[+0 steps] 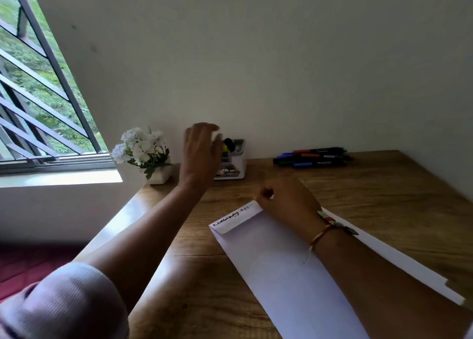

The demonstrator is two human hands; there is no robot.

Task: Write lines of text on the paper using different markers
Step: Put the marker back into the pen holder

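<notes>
while the left hand reaches out with its fingers spread and loosely curled, blurred and holding nothing, toward the small white holder at the back of the bench, the right hand rests on the far end of the paper with its fingers curled under; whether it pinches a marker there or merely presses the sheet, i cannot tell.

the paper lies slantwise on the wood in front of the person, its far flap carrying one line of dark writing and a short start in blue. it looks like a long envelope: light, thin, apt to slide or buckle on the smooth grain, so it wants a flat palm or forearm to pin it rather than any pinch at the edge.

the markers lie in a loose heap at the back right, well apart from both hands. judging by their shape they are light, stiff and round-bodied, inclined to roll, with smooth barrels; each is best taken mid-barrel between thumb and two fingers, and the cap pulled at its end. a dark-capped one stands in the holder, just beside the left hand's fingertips. the holder itself seems light enough to tip if knocked, and a pot of white flowers stands near it.
</notes>
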